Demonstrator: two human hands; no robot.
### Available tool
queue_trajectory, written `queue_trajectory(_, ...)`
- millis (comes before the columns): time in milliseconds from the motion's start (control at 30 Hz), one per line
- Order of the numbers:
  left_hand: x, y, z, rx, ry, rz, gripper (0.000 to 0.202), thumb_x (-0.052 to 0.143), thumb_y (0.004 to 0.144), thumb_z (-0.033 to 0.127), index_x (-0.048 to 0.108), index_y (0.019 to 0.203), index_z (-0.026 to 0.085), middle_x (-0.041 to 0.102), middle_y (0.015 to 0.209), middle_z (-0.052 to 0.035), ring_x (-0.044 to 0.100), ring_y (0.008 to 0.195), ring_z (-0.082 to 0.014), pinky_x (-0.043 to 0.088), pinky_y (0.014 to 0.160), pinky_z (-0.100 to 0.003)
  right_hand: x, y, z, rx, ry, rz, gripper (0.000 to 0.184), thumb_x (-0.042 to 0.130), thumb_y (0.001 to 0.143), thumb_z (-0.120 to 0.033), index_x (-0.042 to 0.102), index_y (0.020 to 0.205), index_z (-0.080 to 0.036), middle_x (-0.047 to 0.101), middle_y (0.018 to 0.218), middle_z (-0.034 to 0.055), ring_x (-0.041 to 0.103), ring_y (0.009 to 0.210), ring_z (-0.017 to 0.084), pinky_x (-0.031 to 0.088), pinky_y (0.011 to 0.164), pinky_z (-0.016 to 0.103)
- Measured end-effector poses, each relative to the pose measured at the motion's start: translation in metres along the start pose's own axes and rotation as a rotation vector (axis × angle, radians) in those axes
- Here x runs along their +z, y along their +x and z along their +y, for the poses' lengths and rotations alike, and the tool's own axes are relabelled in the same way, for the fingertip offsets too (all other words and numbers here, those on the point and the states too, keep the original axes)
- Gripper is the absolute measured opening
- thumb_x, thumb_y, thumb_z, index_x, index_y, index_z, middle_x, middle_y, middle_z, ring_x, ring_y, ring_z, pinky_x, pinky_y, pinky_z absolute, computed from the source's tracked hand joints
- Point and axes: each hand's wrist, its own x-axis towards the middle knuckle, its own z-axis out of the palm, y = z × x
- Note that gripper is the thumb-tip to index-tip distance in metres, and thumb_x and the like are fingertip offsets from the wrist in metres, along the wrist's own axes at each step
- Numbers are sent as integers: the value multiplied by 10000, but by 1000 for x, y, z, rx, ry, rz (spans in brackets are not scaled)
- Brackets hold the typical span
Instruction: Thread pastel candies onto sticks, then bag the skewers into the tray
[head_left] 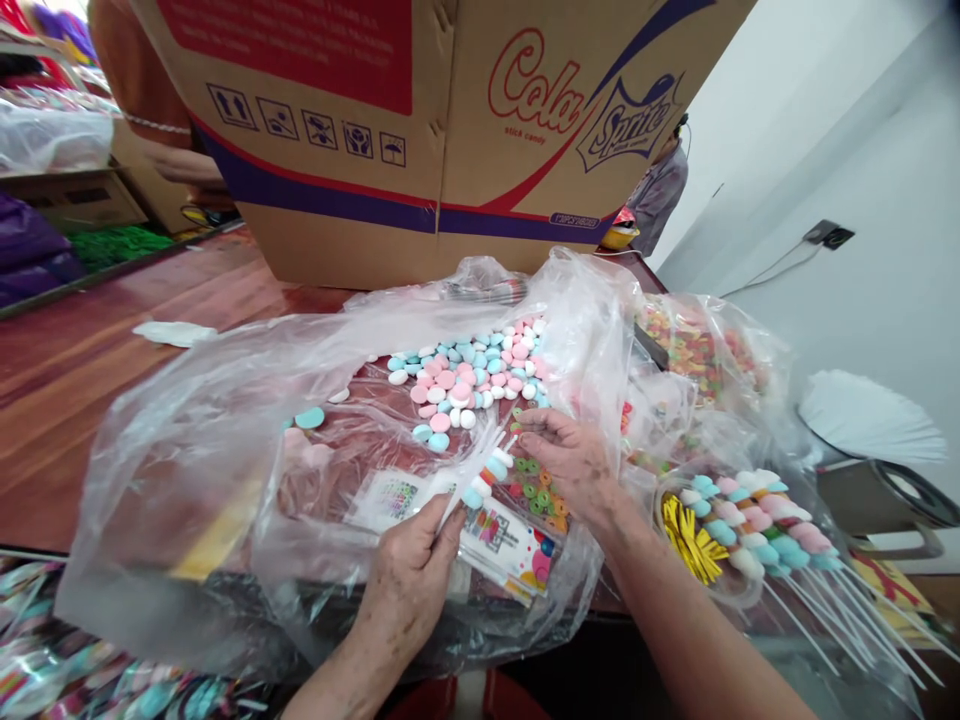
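My left hand (421,560) is closed around a candy skewer (487,478) and several loose white sticks (480,455). Blue, white and orange sweets are threaded along the skewer, which slants up to the right. At its upper end, my right hand (566,455) has its thumb and fingers pinched together; whatever they hold is too small to make out. Green, red and orange gummy rings (541,490) lie just below that hand. Beyond both hands spreads a pile of pink, blue and white marshmallows (472,375). Printed packets (495,545) lie under the left hand.
Crumpled clear plastic (187,430) covers much of the table (225,270). A big cardboard box (360,230) stands behind. At right are finished skewers (772,520), gold ties (690,540) and a bag of gummies (712,350). Two people are partly visible behind the box.
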Motion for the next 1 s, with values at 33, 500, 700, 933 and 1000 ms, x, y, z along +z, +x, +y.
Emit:
queue_trajectory(33,1,0,1,-3,13,4,319,472,908,396,711,907,184,525,599,36,479,566,-144,373,534,-218,1,0,1,3,18,6,266,678,719,-346,693,950,-214,734,813,13,706,716,182,593,649,307)
queue_trajectory(500,4,1,-2,-5,91,17,342,445,914,402,708,902,183,598,627,11,540,587,-162,410,574,-235,5,-1,9,-141,-184,63,248,607,786,-284,729,998,-241,700,984,28,671,829,178,575,730,304)
queue_trajectory(700,5,1,-4,-29,110,35,339,442,906,408,688,894,175,554,603,19,500,573,-159,391,561,-238,12,-12,2,-291,-380,80,192,576,828,-234,722,953,-231,668,922,14,617,852,164,503,789,284)
queue_trajectory(933,3,1,-1,-9,52,46,326,452,900,405,689,896,181,483,578,44,442,550,-149,365,538,-234,13,-16,1,-374,-374,2,212,518,893,-223,725,935,-207,699,949,28,639,902,169,484,841,289)
queue_trajectory(1000,3,2,-1,-16,27,53,313,460,899,411,673,841,190,460,571,49,426,546,-146,358,530,-233,15,-19,1,-347,-353,-21,221,516,897,-222,725,969,-209,712,968,28,651,913,173,491,849,294)
